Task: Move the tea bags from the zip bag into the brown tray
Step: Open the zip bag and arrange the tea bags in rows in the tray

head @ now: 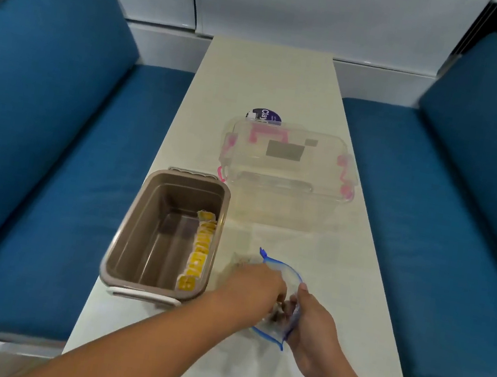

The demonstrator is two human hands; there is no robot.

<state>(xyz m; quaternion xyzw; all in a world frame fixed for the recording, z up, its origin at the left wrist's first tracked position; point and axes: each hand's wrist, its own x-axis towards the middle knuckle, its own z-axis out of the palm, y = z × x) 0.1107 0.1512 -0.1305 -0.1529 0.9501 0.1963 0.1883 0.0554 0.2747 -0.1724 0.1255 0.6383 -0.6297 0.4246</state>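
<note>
Plastic zip bag (288, 270) pinched open by right grip (315, 327) so left grip (253, 286) reaches inside, closure hidden, cannot tell. Brown tray (144, 231) beside left grip; tea bags (200, 252) line nearer wall.

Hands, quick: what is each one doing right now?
Left hand: inside the zip bag, grip cannot be told.
Right hand: holding the zip bag's rim.

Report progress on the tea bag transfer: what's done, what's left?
Done: a row of yellow tea bags stands along the right wall of the brown tray. In hand: the right hand holds the zip bag open by its rim while the left hand reaches inside. Left: any tea bags inside the zip bag; the hands hide how many.
</note>
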